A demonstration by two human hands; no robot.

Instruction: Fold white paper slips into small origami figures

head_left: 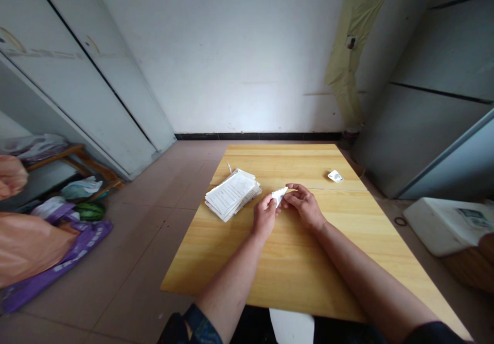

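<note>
A small folded piece of white paper (279, 195) is held up over the middle of the wooden table (301, 272). My left hand (265, 213) pinches its left end between thumb and fingers. At its right side, my right hand (306, 206) has its thumb and fingers closed on the paper's edge, the index finger reaching its upper tip. To the left of my hands lies a stack of printed paper sheets (233, 192), slightly fanned. Farther off on the right of the table sits a small white folded paper piece (335, 176).
Purple and orange bags (34, 251) lie on the floor at left, near a watermelon (90, 211) and a low wooden shelf (73, 151). A white box (443, 225) stands right of the table, beside a grey refrigerator (432, 123). A wall (247, 66) rises behind.
</note>
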